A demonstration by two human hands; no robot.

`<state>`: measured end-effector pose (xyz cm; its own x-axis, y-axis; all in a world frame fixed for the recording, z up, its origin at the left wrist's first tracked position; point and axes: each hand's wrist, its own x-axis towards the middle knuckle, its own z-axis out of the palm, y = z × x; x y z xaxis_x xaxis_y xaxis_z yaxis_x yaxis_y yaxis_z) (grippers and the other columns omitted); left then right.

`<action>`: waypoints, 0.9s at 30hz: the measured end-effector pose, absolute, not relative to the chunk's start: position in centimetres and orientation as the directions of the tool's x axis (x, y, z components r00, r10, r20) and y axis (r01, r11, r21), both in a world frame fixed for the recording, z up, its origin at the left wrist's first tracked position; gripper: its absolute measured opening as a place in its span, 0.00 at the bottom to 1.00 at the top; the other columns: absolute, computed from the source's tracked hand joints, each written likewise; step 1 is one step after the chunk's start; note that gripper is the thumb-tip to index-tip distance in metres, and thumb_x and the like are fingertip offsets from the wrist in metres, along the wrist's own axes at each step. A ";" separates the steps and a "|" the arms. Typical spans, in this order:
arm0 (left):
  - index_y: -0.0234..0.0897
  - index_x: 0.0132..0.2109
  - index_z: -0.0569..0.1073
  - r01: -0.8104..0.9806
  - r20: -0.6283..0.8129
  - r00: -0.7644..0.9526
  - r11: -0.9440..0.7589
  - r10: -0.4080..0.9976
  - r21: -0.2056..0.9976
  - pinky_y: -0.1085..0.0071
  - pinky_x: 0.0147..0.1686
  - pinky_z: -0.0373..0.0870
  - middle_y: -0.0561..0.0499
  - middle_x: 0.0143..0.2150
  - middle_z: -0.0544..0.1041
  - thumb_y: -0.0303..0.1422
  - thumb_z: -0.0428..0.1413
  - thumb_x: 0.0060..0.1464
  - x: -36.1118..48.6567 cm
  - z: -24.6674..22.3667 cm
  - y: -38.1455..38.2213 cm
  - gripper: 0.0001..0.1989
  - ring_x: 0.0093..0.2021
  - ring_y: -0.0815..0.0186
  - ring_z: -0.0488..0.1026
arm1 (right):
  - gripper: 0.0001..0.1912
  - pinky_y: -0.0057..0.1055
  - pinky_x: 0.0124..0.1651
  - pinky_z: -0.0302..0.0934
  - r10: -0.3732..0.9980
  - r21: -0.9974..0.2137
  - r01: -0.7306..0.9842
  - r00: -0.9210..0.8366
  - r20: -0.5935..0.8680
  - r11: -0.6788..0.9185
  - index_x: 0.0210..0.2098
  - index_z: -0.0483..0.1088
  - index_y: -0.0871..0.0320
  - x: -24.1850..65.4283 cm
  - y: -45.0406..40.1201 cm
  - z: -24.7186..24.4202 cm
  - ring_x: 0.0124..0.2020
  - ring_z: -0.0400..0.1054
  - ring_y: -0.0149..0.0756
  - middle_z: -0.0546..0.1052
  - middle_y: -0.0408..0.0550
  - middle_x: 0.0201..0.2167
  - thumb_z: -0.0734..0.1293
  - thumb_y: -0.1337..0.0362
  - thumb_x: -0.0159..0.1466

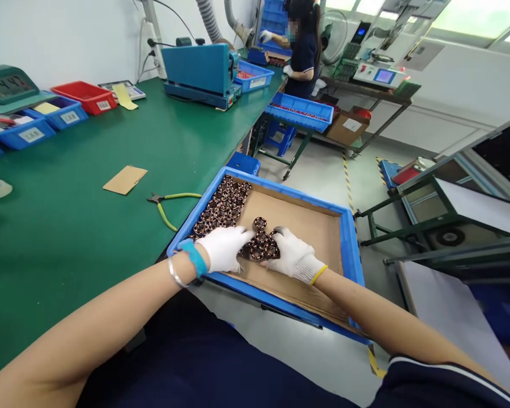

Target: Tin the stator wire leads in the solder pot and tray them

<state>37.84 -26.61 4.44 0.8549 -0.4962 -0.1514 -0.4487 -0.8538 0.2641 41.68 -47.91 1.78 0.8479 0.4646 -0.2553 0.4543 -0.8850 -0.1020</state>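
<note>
Both my hands wear white gloves and reach into a blue tray (353,243) lined with brown cardboard. Between them sits a small cluster of copper-wound ring coils (257,251). My left hand (224,247) curls round the cluster's left side, and my right hand (292,253) closes on its right side. One ring coil sticks out at the cluster's far end. Packed rows of the same coils (224,203) fill the left part of the tray. My fingertips partly hide the coils, so I cannot tell whether the cluster touches the cardboard.
Green-handled cutters (170,198) and a cardboard piece (125,179) lie on the green table (85,238). A teal machine (198,73) and small bins (84,96) stand farther back. A co-worker (304,51) works beyond the table's far end. Carts (446,209) stand at right.
</note>
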 end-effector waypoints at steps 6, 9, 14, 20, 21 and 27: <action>0.35 0.61 0.64 -0.290 0.011 0.953 -0.899 -0.304 0.329 0.63 0.59 0.64 0.42 0.62 0.66 0.47 0.57 0.50 33.4 5.2 -21.4 0.34 0.60 0.54 0.66 | 0.38 0.40 0.44 0.65 0.439 -0.123 0.421 0.865 -0.245 -0.899 0.57 0.60 0.55 41.4 -46.4 1.4 0.49 0.67 0.51 0.61 0.56 0.59 0.66 0.41 0.54; 0.36 0.60 0.65 -0.287 0.034 0.955 -0.885 -0.296 0.366 0.63 0.59 0.65 0.43 0.62 0.67 0.48 0.56 0.51 30.3 4.2 -19.5 0.33 0.60 0.56 0.66 | 0.40 0.41 0.44 0.66 0.440 -0.122 0.423 0.865 -0.242 -0.898 0.59 0.58 0.55 41.4 -45.8 1.4 0.50 0.67 0.52 0.60 0.56 0.61 0.67 0.41 0.53; 0.39 0.59 0.68 -0.263 0.113 0.965 -0.869 -0.237 0.420 0.65 0.55 0.70 0.45 0.60 0.70 0.51 0.54 0.53 26.0 3.4 -17.4 0.31 0.57 0.57 0.70 | 0.44 0.45 0.45 0.67 0.469 -0.109 0.457 0.841 -0.270 -0.883 0.61 0.55 0.55 42.5 -45.7 1.7 0.50 0.68 0.55 0.57 0.56 0.63 0.67 0.40 0.52; 0.44 0.56 0.70 -0.174 0.146 0.982 -0.878 -0.120 0.445 0.71 0.49 0.74 0.50 0.55 0.74 0.49 0.55 0.53 22.0 2.5 -14.0 0.26 0.51 0.61 0.75 | 0.44 0.47 0.48 0.67 0.509 -0.078 0.513 0.800 -0.319 -0.855 0.61 0.56 0.53 43.6 -46.0 2.1 0.52 0.67 0.56 0.52 0.54 0.66 0.68 0.41 0.51; 0.44 0.56 0.70 -0.162 0.152 0.983 -0.878 -0.103 0.451 0.72 0.49 0.74 0.51 0.55 0.75 0.49 0.56 0.54 21.4 2.2 -13.4 0.25 0.50 0.61 0.75 | 0.45 0.47 0.49 0.66 0.506 -0.078 0.512 0.797 -0.329 -0.856 0.61 0.57 0.54 43.7 -45.9 2.2 0.53 0.66 0.57 0.52 0.54 0.66 0.68 0.41 0.50; 0.44 0.55 0.69 -0.094 0.192 0.981 -0.887 -0.006 0.451 0.70 0.48 0.75 0.51 0.53 0.76 0.48 0.55 0.54 19.5 0.6 -11.5 0.24 0.49 0.60 0.76 | 0.54 0.49 0.53 0.64 0.444 -0.050 0.464 0.805 -0.394 -0.885 0.63 0.54 0.54 44.6 -44.4 2.8 0.54 0.65 0.58 0.51 0.56 0.66 0.73 0.42 0.42</action>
<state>19.46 -11.52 0.59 0.9813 -0.0060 0.1924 -0.0939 -0.8874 0.4513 44.55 -44.41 2.80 0.8048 0.4439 -0.3940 0.4636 -0.8846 -0.0495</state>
